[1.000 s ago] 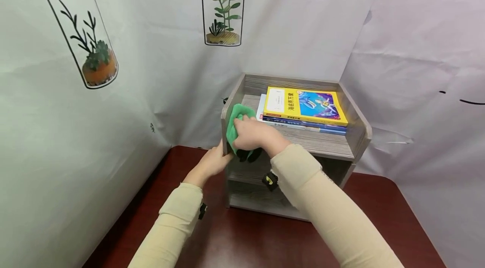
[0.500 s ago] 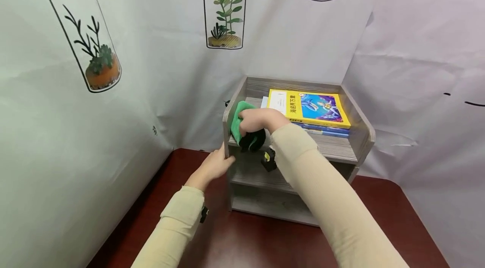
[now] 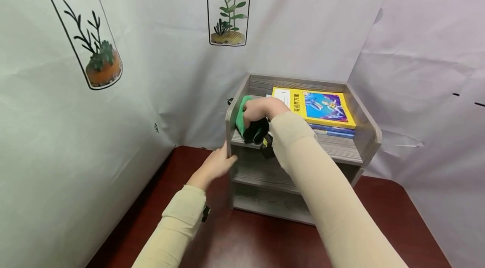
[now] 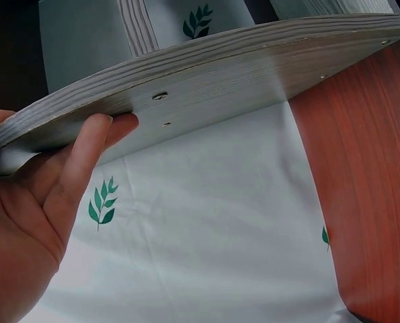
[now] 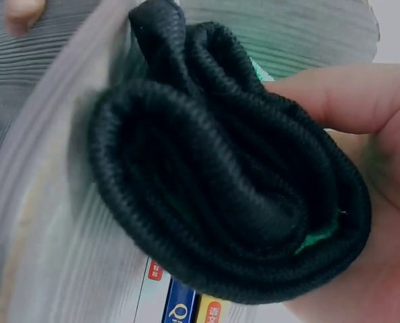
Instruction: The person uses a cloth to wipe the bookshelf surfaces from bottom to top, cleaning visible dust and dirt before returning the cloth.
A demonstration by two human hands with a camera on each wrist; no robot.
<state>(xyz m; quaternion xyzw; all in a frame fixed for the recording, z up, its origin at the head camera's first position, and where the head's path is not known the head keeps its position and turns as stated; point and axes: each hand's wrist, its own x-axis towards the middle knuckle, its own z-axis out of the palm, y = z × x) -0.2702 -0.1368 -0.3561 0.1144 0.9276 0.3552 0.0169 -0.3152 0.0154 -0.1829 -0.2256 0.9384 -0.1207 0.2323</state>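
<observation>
My right hand [image 3: 261, 107] grips a folded green and black cloth [image 3: 241, 117] on the top shelf, against the inside of the left side panel. Close up in the right wrist view, the cloth's thick black folds [image 5: 233, 168] lie in the hand, with bits of green showing. Lower down, my left hand [image 3: 216, 164] holds the front edge of the grey wood-grain shelf unit [image 3: 337, 148] at its left panel. In the left wrist view its fingers [image 4: 85, 151] press the panel's outer face [image 4: 220, 91]; the thumb tip shows on the other side.
A stack of books, a yellow one [image 3: 322, 108] on top, lies on the right of the top shelf. The unit stands on a dark red table [image 3: 242, 238]. White sheets [image 3: 170, 70] with plant drawings hang behind and at both sides.
My right hand and the cloth have moved from the panel's front edge deeper onto the top shelf, along its left side. My left hand keeps its hold on the panel.
</observation>
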